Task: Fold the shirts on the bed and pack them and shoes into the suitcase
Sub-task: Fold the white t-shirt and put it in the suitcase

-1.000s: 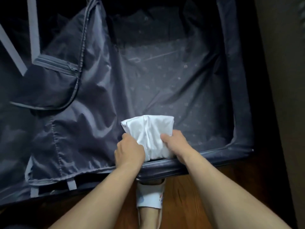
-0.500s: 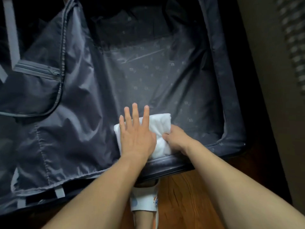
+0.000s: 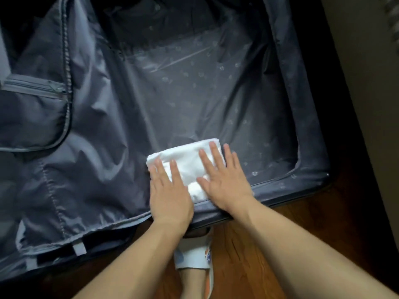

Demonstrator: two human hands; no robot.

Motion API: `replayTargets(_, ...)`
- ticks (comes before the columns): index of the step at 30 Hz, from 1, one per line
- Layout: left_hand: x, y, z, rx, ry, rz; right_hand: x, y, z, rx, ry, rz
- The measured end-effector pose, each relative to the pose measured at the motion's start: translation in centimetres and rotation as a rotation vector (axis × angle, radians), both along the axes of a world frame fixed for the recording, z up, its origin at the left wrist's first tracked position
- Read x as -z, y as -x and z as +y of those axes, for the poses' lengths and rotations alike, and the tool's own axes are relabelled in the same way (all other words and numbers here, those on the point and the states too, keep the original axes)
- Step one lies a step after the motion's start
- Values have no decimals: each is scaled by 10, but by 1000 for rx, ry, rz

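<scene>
With both hands flat on it, the folded white shirt (image 3: 186, 162) sits in the near corner of the right-side compartment of the open suitcase (image 3: 311, 117), its near edge against the near wall and its left edge by the loose grey lining divider (image 3: 86, 152). Left hand (image 3: 169, 192): fingers straight, slightly spread, palm down on the left part of the shirt, heel of the hand over the suitcase's near rim. Right hand (image 3: 224, 179): same posture, fingers extended and splayed, pressing the right part of the shirt, outer fingers reaching past the shirt's right edge onto the patterned lining (image 3: 194, 89). Neither hand grips anything; both only press. Shirt is a compact rectangle, top surface a bit puffed between the 2 hands. Rest of that compartment shows only shiny grey lining with a small repeated motif, wrinkled. Left half of the suitcase is covered by the divider panel with a zipped pocket (image 3: 32, 87) at the far left and a zipper track running up along it. Suitcase lies on a dark wooden floor (image 3: 248, 251). Below the near rim, between the 2 forearms, 1 foot in a white slipper (image 3: 194, 257) with orange and blue print is visible, toe tucked under the suitcase edge. No shoes visible inside the case.
</scene>
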State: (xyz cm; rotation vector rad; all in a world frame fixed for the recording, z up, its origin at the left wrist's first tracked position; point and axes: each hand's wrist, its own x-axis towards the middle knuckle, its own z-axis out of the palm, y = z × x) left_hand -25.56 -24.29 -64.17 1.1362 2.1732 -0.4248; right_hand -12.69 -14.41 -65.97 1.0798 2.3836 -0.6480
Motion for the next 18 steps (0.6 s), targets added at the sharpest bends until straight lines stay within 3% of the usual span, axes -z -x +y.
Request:
replayTargets(4,9,-4,18,-104,158,-107,-9,5,16,-101,69,-205)
replayTargets(7,-24,2,35,-118,270,-150,-54,14,13,-72,117,-281)
replayTargets(12,-145,-33,53,-131,61,-232,-185,-37,10,145,95,5)
replayTargets(18,-336,-156,84,-117,1,-499,-397,-163,35,529,62,267)
